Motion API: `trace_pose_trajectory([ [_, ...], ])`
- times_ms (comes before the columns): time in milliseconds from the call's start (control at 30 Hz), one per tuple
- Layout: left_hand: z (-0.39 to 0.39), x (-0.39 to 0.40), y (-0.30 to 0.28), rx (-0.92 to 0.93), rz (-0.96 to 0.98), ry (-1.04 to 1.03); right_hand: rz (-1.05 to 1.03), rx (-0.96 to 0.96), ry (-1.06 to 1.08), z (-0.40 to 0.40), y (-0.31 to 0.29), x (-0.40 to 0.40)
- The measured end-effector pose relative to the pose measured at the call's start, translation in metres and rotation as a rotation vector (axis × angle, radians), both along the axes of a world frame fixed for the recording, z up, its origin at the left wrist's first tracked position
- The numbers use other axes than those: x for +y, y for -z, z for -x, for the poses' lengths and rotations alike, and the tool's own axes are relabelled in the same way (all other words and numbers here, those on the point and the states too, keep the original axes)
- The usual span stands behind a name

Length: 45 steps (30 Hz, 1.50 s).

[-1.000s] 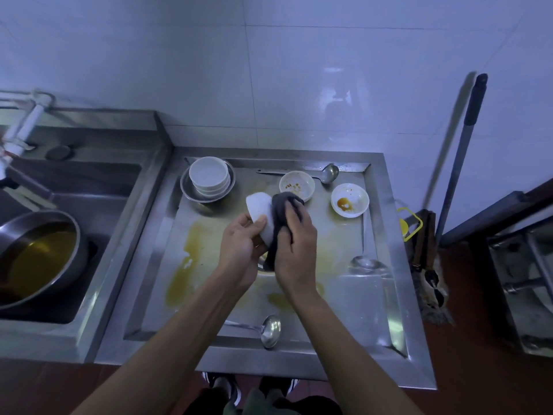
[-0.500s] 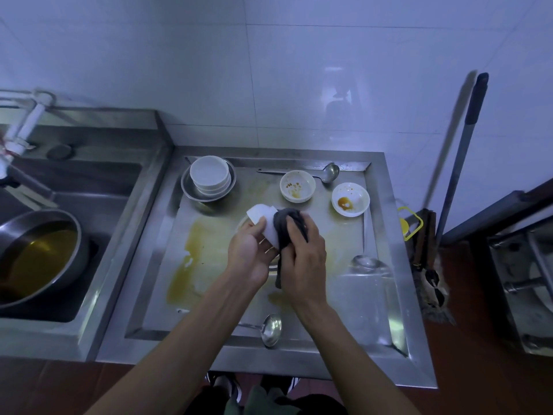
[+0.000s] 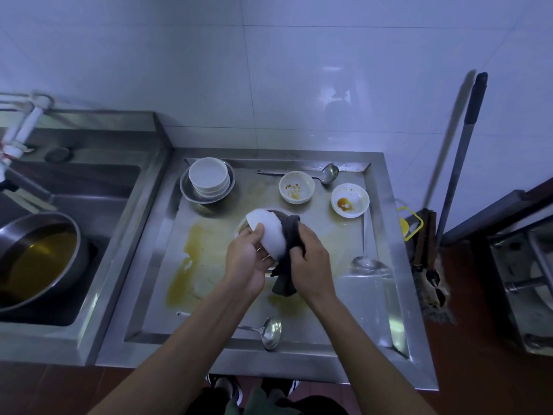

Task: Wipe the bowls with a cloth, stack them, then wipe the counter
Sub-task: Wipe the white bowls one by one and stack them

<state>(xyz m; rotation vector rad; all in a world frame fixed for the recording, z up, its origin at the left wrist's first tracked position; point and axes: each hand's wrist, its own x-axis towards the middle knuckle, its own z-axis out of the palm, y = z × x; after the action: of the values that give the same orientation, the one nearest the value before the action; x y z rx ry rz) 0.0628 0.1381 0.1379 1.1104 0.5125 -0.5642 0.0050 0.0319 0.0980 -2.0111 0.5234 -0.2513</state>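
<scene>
My left hand (image 3: 247,260) grips a white bowl (image 3: 269,232), tilted on its side above the middle of the steel counter (image 3: 299,351). My right hand (image 3: 309,254) holds a dark grey cloth (image 3: 288,247) pressed against the bowl's right side, and the cloth's tail hangs below. A stack of clean white bowls (image 3: 208,178) sits in a metal dish (image 3: 191,196) at the back left. Two dirty white bowls stand at the back: one with brown specks (image 3: 296,187), one with an orange sauce spot (image 3: 349,200). Yellow-brown spills (image 3: 191,259) streak the counter.
A ladle (image 3: 269,332) lies at the counter's front, another ladle (image 3: 327,173) at the back edge. A clear glass (image 3: 366,265) lies on the right. A sink on the left holds a metal basin of oily liquid (image 3: 36,262). A broom (image 3: 449,187) leans on the wall to the right.
The bowl has turned in my hands, its rim now more to the upper left. My right hand has slid the cloth lower along the bowl's side, and both hands sit slightly nearer me.
</scene>
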Motion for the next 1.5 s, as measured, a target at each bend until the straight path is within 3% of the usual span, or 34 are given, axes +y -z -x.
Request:
trace_pose_trajectory([
  [67, -0.003, 0.004, 0.0, -0.055, -0.024, 0.04, -0.012, -0.024, -0.045, -0.003, -0.006, -0.002],
  [233, -0.007, 0.013, -0.001, -0.187, -0.073, 0.192, 0.308, -0.169, -0.186, -0.011, -0.022, 0.01],
  [333, -0.009, 0.02, -0.002, -0.261, -0.021, 0.231, 0.354, -0.207, -0.217, -0.027, -0.031, 0.005],
  [400, -0.012, 0.026, -0.004, -0.313, -0.004, 0.242, 0.277, -0.209, -0.195, -0.037, -0.034, -0.001],
  [567, -0.016, 0.036, -0.009, -0.418, -0.063, 0.304, -0.217, -0.045, -0.074, -0.044, -0.046, -0.011],
  [667, -0.015, 0.039, -0.007, -0.501, -0.153, 0.338, -0.242, -0.035, -0.013, -0.033, -0.039, -0.003],
  [733, -0.013, 0.042, -0.004, -0.569, -0.226, 0.415, -0.148, -0.123, -0.022, -0.024, -0.033, 0.002],
  [800, -0.013, 0.046, 0.001, -0.674, -0.344, 0.534, 0.071, -0.215, -0.139, -0.018, -0.032, 0.007],
  [900, -0.01, 0.052, 0.004, -0.767, -0.454, 0.667, 0.3, -0.223, -0.278, -0.02, -0.041, 0.009],
  [967, -0.008, 0.057, 0.003, -0.804, -0.474, 0.706, 0.205, -0.155, -0.267, -0.025, -0.049, 0.001],
  [1067, -0.004, 0.058, -0.009, -0.818, -0.336, 0.692, -0.19, 0.018, -0.146, -0.04, -0.05, -0.022],
  [1133, -0.005, 0.054, -0.019, -0.764, -0.207, 0.604, -0.422, 0.075, -0.05, -0.043, -0.049, -0.025],
  [1233, -0.012, 0.046, -0.028, -0.657, -0.09, 0.387, -0.564, 0.017, 0.05, -0.036, -0.045, -0.005],
  [1300, -0.018, 0.043, -0.029, -0.596, -0.063, 0.299, -0.513, -0.083, 0.07, -0.029, -0.046, 0.009],
  [1500, -0.028, 0.038, -0.023, -0.481, 0.04, 0.248, 0.008, -0.334, -0.01, -0.035, -0.056, 0.02],
])
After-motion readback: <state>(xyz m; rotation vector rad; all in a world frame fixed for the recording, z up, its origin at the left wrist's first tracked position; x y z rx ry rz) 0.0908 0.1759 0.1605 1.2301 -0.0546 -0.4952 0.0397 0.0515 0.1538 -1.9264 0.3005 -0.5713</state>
